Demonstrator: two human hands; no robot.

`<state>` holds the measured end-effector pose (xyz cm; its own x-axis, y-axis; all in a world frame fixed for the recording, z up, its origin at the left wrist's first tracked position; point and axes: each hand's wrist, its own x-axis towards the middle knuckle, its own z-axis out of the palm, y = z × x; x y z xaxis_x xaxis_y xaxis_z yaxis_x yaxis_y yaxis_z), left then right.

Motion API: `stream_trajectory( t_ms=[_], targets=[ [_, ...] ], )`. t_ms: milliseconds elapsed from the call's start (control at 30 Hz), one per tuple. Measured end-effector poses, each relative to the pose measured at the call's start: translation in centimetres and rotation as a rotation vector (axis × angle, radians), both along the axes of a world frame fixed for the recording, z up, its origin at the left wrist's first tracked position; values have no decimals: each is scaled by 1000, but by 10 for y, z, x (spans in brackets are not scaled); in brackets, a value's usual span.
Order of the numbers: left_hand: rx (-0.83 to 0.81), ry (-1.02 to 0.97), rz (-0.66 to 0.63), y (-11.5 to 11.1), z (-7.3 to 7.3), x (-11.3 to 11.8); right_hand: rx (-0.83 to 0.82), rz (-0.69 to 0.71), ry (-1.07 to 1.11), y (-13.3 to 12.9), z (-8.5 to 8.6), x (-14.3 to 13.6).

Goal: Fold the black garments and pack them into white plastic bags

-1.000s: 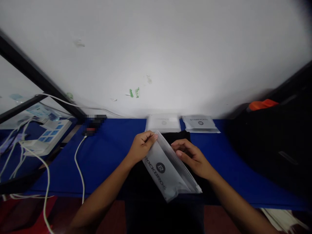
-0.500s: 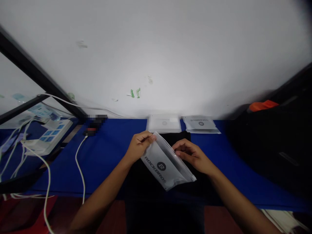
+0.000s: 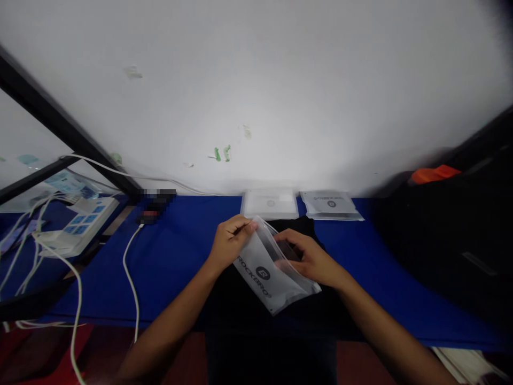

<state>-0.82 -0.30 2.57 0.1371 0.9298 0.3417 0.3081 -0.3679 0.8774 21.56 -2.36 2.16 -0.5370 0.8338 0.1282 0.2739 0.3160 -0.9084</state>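
A frosted grey plastic pouch (image 3: pixel 266 272) printed with a ROCKBROS logo is held tilted above a black cloth item (image 3: pixel 240 305) on the blue table (image 3: pixel 168 256). My left hand (image 3: pixel 230 243) pinches the pouch's upper left corner at its mouth. My right hand (image 3: pixel 310 259) grips the pouch's right edge, with fingers reaching into the opening.
Two more packaged pouches, a white one (image 3: pixel 269 203) and a grey one (image 3: pixel 331 205), lie by the wall. A white cable (image 3: pixel 130 272) runs across the table's left. A white power strip (image 3: pixel 78 224) sits far left. Dark bags (image 3: pixel 449 235) with an orange item (image 3: pixel 435 174) fill the right.
My right hand has moved left onto the pouch and its fingers have slipped into the opening. The pouch has dropped slightly and its mouth has spread.
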Motion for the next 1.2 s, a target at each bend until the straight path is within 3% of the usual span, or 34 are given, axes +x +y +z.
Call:
stream_trajectory(
  t_ms=[100, 167, 267, 333, 367, 433, 500, 533, 600, 700, 767, 833, 900, 1000, 1200],
  targets=[
    [22, 10, 4, -3, -3, 5, 56, 103, -74, 1, 1, -5],
    [21, -5, 34, -5, -6, 5, -4, 127, -64, 1, 0, -8],
    [92, -99, 200, -6, -14, 4, -192, 38, 114, 2, -8, -9],
    [92, -207, 289, -11, -23, 3, -293, -123, 307, 5, -15, -7],
    [34, -264, 272, -14, -27, 3, -322, -222, 393, 7, -19, -6],
    [-200, -356, 93, -21, -35, 3, -357, -397, 510, 12, -27, -5],
    [-478, -397, -132, -23, -39, 0, -396, -481, 568, 16, -32, -4],
    [-569, -413, -179, -21, -39, -3, -411, -496, 590, 17, -33, -3],
    [-597, -497, -82, -9, -34, -10, -441, -509, 622, 19, -33, -1],
    [-448, -745, 187, 16, -25, -15, -506, -523, 623, 22, -29, 1],
    [-436, -831, 175, 26, -22, -10, -534, -549, 623, 23, -26, 2],
    [-516, -748, 48, 28, -26, 1, -529, -587, 631, 24, -24, 3],
    [-571, -473, -19, 30, -32, 14, -535, -604, 615, 25, -24, 7],
    [-507, -47, 96, 52, -41, 24, -608, -550, 511, 24, -26, 15],
    [-389, 287, 229, 119, -44, 23, -713, -400, 326, 17, -30, 23]
  ],
)
